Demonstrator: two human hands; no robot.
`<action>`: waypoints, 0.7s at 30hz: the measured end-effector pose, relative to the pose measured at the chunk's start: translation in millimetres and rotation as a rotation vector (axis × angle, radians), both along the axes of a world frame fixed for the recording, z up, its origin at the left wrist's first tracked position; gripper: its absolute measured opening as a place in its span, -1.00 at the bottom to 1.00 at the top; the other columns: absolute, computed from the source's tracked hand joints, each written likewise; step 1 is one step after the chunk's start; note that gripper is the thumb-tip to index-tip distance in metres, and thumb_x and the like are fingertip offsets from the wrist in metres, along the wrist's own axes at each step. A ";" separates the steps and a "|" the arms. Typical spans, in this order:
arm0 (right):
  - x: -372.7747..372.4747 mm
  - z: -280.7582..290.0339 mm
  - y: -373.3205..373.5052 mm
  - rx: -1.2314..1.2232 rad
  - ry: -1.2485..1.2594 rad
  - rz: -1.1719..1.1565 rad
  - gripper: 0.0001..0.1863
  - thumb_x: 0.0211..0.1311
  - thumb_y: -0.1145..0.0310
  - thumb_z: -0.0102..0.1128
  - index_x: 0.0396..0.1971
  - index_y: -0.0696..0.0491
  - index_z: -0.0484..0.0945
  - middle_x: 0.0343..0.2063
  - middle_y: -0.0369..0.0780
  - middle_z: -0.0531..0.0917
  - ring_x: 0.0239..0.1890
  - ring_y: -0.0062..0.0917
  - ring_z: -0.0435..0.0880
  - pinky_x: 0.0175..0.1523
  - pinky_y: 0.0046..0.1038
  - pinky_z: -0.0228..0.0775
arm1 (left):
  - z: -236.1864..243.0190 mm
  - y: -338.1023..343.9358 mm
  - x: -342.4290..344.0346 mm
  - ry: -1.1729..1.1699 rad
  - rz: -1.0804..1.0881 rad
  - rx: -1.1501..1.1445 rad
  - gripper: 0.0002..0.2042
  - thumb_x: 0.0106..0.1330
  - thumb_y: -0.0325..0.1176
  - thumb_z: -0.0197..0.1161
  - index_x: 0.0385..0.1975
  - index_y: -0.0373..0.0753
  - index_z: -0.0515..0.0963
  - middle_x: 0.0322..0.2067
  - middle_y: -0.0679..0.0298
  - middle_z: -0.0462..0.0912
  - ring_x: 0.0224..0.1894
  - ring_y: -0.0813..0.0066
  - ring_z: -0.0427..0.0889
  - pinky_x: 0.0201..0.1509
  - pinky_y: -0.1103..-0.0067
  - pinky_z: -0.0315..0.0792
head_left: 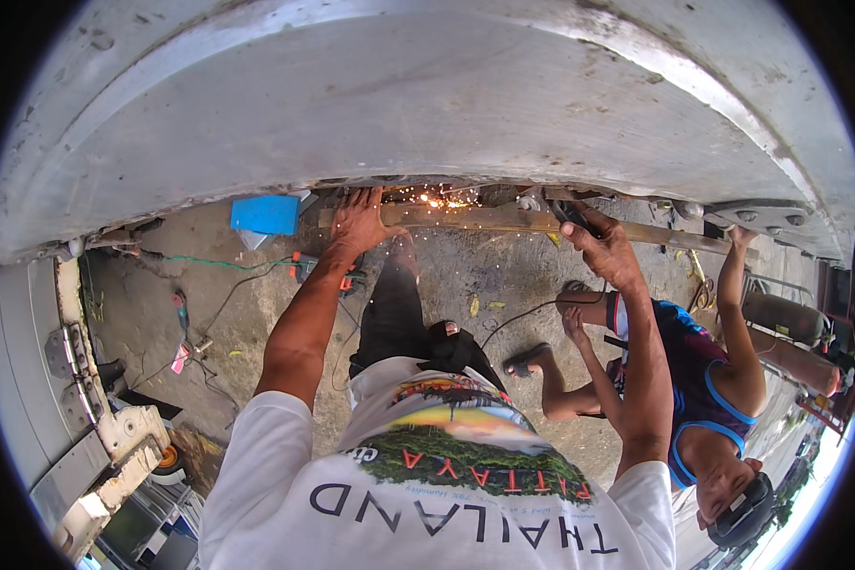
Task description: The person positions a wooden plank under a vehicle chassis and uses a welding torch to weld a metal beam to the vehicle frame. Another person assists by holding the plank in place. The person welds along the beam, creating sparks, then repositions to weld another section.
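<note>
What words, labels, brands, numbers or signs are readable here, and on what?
All on the white T-shirt, upside down in view; wording not copied out:
Large dark letters: readable.
Red letters, higher in the picture: readable.
Fine blue print between them: too small to read reliably.
Elsewhere: no lettering I can make out.

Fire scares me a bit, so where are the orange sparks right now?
In the head view, the orange sparks are in the upper middle, between the left hand and right hand, nearer the left, by the lower edge of the grey metal panel.
</note>
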State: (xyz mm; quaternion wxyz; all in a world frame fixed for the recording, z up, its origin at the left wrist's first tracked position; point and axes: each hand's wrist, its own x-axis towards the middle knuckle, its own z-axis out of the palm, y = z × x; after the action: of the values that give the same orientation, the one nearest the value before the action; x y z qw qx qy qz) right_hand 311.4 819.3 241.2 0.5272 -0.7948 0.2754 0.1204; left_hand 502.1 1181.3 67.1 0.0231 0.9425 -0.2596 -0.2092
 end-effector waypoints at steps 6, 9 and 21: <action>-0.4 -2.5 -2.6 -0.071 0.037 0.033 -0.18 0.19 -0.11 0.51 0.33 0.08 0.52 0.10 -0.10 0.72 0.12 -0.47 0.63 0.28 -0.34 0.42 | -2.7 -0.1 1.2 -0.004 -0.010 0.027 0.20 0.01 0.49 0.35 0.52 -0.30 0.13 0.48 0.02 0.27 0.54 0.10 0.19 0.62 0.17 0.04; -0.2 -2.2 -1.1 -0.075 0.039 0.035 -0.19 0.19 -0.11 0.51 0.31 0.09 0.53 0.11 -0.09 0.72 0.12 -0.46 0.63 0.28 -0.34 0.43 | -4.4 -0.7 1.6 0.011 -0.007 0.038 0.22 0.00 0.53 0.32 0.52 -0.31 0.12 0.49 0.02 0.25 0.54 0.10 0.18 0.62 0.16 0.02; -0.2 -13.9 -4.6 -0.096 -0.023 0.065 -0.05 0.12 -0.20 0.50 0.35 0.17 0.47 -0.37 -0.29 0.66 -0.35 -0.64 0.49 -0.23 -0.50 0.41 | -3.9 -2.1 2.3 0.010 -0.015 0.038 0.24 -0.02 0.55 0.32 0.52 -0.31 0.12 0.48 0.03 0.28 0.54 0.10 0.19 0.62 0.16 0.02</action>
State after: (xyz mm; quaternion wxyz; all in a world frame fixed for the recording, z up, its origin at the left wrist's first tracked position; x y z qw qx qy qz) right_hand 311.2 814.7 227.2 0.4874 -0.8291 0.2489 0.1147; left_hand 504.4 1179.2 63.2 0.0050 0.9398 -0.2625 -0.2187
